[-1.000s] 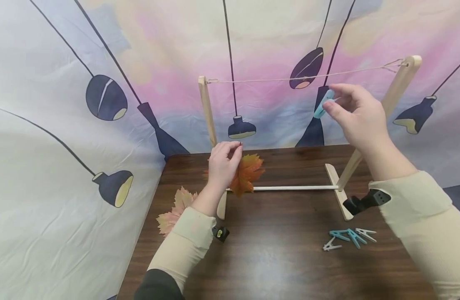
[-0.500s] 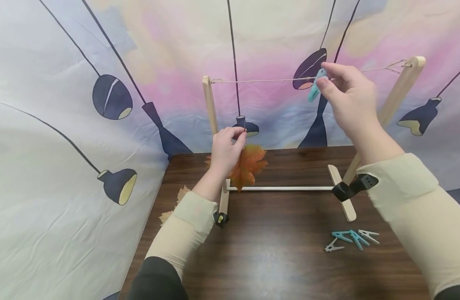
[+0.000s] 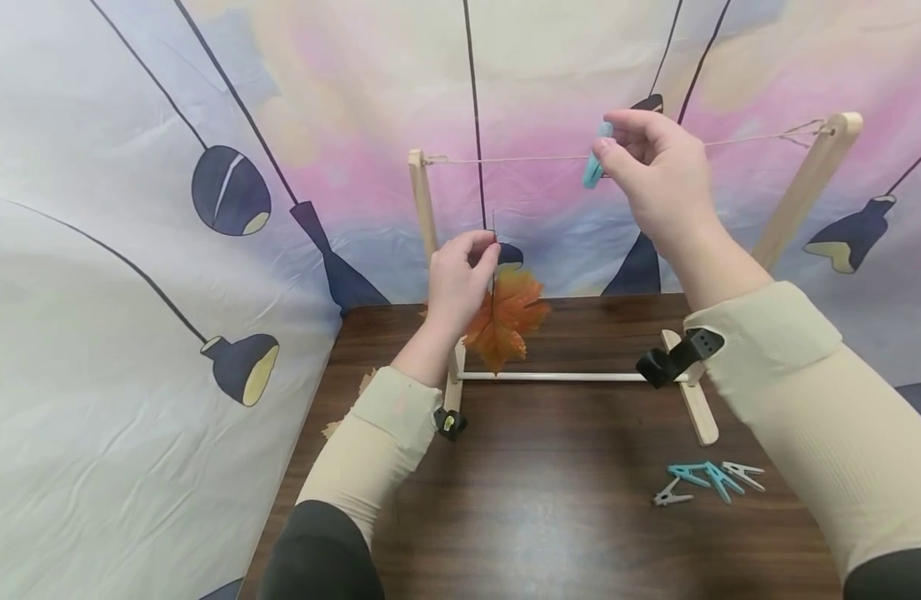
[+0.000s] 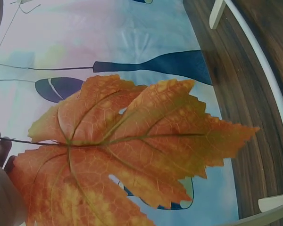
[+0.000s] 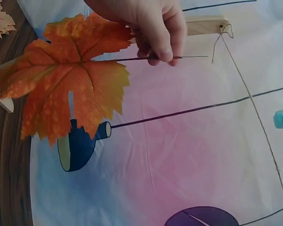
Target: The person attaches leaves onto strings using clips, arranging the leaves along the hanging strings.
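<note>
My left hand [image 3: 462, 275] pinches the stem of an orange maple leaf [image 3: 508, 321], which hangs below the fingers; the left wrist view shows the leaf [image 4: 132, 141] broadside. In the right wrist view the thin stem end pokes out past the left thumb and fingertip. My right hand [image 3: 663, 171] pinches a light blue clothespin [image 3: 598, 158] between thumb and fingers, at the height of the string [image 3: 535, 158]. The string is stretched between the two posts of a wooden stand [image 3: 422, 204]. From these frames I cannot tell whether the clothespin touches the string.
Several blue and white clothespins [image 3: 718, 481] lie on the dark wooden table [image 3: 535, 500] at the right. A paler leaf [image 3: 331, 428] lies on the left, mostly behind my left arm. A white rod [image 3: 565, 377] joins the stand's feet. A printed cloth [image 3: 340, 67] hangs behind.
My left hand has risen with the maple leaf toward the string. My right hand has moved up and left with the clothespin, from below the string to its height.
</note>
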The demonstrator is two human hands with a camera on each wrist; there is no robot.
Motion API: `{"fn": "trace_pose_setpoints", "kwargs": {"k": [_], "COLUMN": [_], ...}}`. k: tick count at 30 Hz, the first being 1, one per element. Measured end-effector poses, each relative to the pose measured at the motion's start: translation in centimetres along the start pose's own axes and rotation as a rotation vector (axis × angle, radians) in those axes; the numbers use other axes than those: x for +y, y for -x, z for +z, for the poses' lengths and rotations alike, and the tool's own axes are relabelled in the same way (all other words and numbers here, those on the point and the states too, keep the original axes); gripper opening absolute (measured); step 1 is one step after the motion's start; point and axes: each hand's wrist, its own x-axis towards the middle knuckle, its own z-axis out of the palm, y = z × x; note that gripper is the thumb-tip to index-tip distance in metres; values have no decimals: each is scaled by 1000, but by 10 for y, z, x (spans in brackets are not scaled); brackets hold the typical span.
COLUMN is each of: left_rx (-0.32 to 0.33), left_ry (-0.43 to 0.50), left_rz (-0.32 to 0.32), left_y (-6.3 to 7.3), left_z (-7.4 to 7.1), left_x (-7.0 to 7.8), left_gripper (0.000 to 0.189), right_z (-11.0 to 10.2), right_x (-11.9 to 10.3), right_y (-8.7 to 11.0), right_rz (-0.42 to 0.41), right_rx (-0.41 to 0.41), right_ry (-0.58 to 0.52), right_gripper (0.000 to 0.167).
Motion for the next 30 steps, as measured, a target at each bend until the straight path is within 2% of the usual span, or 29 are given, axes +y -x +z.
{"fn": "trace_pose_setpoints", "kwargs": {"k": [7, 15, 19, 22, 30], "left_rx": [10, 13, -29, -37, 54], "left_ry": [0, 58, 78, 85, 84], "left_rz": [52, -1, -23, -40, -45], "left_y": [-2, -12, -15, -17, -25], "left_z": [1, 3, 5, 6, 6], "left_x": [2, 8, 10, 10, 13], "left_gripper": [23, 24, 25, 24, 22], "right_z": [2, 16, 23, 28, 39], "right_x": [-4, -20, -27, -30, -37], "right_y": [-2, -14, -18, -20, -27], "right_rz": [16, 37, 64, 85, 135], "right_rx": [-20, -57, -88, -104, -112], "right_ry": [4, -57, -46, -62, -25], "right_gripper": [40, 43, 43, 43, 39]}}
